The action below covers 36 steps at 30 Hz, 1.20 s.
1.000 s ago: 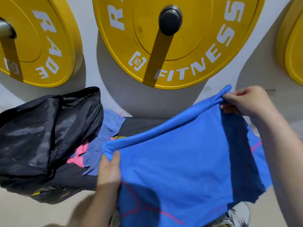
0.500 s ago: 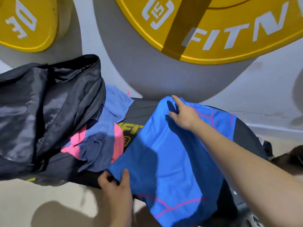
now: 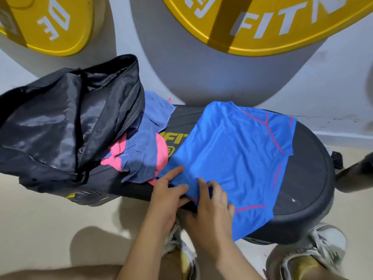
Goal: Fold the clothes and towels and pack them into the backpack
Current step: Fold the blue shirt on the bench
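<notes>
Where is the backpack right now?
In the head view the black backpack lies open at the left, on the left end of the bench, beside the blue and pink cloth pile.

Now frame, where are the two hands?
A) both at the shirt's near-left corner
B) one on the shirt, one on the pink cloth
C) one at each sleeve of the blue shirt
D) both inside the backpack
A: the left hand and the right hand sit side by side, holding the blue shirt at its near-left corner, by the front edge of the black bench.
</notes>
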### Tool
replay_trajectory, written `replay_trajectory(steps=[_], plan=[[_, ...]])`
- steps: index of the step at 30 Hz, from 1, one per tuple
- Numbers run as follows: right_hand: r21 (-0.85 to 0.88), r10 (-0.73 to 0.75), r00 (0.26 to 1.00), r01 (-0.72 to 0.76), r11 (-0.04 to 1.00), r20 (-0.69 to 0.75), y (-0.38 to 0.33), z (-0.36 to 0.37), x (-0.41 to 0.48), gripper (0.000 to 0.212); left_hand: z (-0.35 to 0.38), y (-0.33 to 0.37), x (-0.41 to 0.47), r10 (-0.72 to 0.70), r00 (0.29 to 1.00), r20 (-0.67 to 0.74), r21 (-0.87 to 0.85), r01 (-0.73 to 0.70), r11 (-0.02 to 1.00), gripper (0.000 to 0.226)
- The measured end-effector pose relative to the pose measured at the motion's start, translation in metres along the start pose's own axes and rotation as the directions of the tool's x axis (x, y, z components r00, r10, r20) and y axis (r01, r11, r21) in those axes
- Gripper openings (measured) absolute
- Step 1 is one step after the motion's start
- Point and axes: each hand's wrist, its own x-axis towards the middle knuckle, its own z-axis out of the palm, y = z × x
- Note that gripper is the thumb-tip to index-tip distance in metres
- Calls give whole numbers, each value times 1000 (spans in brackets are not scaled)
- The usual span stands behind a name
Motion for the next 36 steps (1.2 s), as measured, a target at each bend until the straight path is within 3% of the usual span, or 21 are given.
replay_trajectory(steps=[2,5,9,11,13,16,19,22,25,27,33,36], plan=[[54,29,992,-22,998,-126,-2,11,2,72,1,3,-6,2,1000,18,7,-2,1000,53],[86,12,986,2,996,-164,-6,12,0,64,2,4,-9,17,1000,-6,32,-17,999,64],[73,33,972,-17,997,-232,9,4,-3,58,4,6,-12,56,998,-33,-42,-57,997,62],[58,2,968,13,998,-250,20,-4,-5,55,5,7,-11,103,992,-68,54,-100,994,60],[15,-42,968,47,999,-249,32,-15,-11,52,-3,7,-8,181,980,-78,275,-154,949,56],[-5,-111,979,112,994,-173,56,-33,-22,45,-20,10,-3,258,966,19,598,-218,772,42],[29,-150,989,151,988,-9,75,-59,-25,39,-33,14,-5,269,954,134,889,-236,393,22],[97,-138,973,122,988,185,88,-85,-20,31,-42,17,-12,186,958,220,965,-242,106,13],[96,-98,926,68,993,364,101,-106,-13,18,-43,17,-23,12,973,230,973,-229,-22,5],[76,-74,880,43,996,469,108,-117,-12,18,-43,16,-28,-95,967,236,966,-244,-88,13],[214,-56,817,-84,973,574,127,-132,-19,14,-42,17,-35,-253,923,291,949,-312,-46,26],[322,-40,858,-149,935,512,136,-136,-15,10,-46,25,-27,-129,919,373,924,-356,140,14]])
